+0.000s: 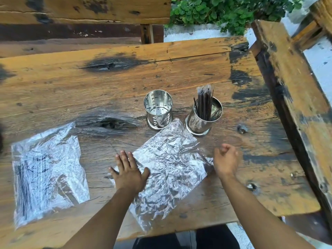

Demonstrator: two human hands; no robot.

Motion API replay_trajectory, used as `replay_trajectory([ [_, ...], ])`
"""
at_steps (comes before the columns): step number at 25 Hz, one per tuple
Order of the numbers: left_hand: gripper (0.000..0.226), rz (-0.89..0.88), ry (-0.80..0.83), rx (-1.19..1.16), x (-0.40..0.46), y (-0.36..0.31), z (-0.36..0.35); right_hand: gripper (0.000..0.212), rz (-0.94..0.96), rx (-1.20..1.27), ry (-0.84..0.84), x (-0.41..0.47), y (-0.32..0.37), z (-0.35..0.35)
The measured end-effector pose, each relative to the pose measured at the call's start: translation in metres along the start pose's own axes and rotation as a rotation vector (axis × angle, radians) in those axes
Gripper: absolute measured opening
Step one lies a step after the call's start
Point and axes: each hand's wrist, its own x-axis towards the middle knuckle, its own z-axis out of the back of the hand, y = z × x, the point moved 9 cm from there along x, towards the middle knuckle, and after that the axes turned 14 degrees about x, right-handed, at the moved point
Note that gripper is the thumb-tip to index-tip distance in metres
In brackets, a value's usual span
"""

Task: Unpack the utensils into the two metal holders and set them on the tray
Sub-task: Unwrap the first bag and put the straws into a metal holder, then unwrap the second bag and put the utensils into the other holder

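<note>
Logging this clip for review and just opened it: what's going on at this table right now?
A person is unpacking utensils at a wooden table. The left hand lies flat on the edge of an emptied-looking plastic bag; the right hand hovers loosely curled beside it, holding nothing. The right metal holder already has dark wrapped sticks standing in it, while the left metal holder is empty. A second bag, with dark utensils still inside, lies at the left. No tray is in view.

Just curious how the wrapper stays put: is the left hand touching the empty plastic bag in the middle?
Touching. The head view shows the left hand lying flat on the empty plastic bag's left edge.
</note>
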Motion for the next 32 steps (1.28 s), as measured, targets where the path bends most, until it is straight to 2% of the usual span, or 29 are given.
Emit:
replay_trajectory([
  [3,0.105,0.088,-0.106,-0.035,-0.018,-0.002,0.020,0.042,-0.141,-0.066,0.012,-0.016,-0.054,-0.004],
  [7,0.071,0.085,-0.101,-0.219,-0.045,-0.010,-0.001,0.053,-0.217,-0.114,0.046,-0.055,-0.092,-0.004],
  [10,0.044,0.095,-0.071,-0.390,-0.055,-0.010,-0.016,0.046,-0.197,-0.130,0.081,-0.069,-0.102,-0.005],
  [13,0.033,0.095,0.001,-0.502,-0.058,-0.008,-0.029,0.032,-0.206,-0.116,0.153,-0.081,-0.095,-0.013],
  [16,0.030,0.107,-0.021,-0.681,-0.066,0.006,-0.032,0.024,-0.101,-0.160,0.266,-0.096,-0.081,-0.035],
  [21,0.019,0.309,-0.092,-0.909,-0.082,0.066,-0.042,0.016,-0.004,-0.202,0.438,-0.120,-0.059,-0.096],
  [24,0.017,0.444,-0.199,-1.036,-0.095,0.111,-0.040,0.014,0.116,-0.173,0.490,-0.134,-0.031,-0.137],
  [27,0.018,0.495,-0.390,-1.128,-0.101,0.159,-0.013,0.008,0.186,-0.214,0.594,-0.146,-0.012,-0.182],
  [30,0.017,0.521,-0.512,-1.241,-0.079,0.216,-0.005,0.007,0.354,-0.370,0.721,-0.166,-0.004,-0.231],
  [32,0.014,0.606,-0.549,-1.329,-0.056,0.270,-0.014,0.011,0.564,-0.462,0.829,-0.193,0.010,-0.275],
])
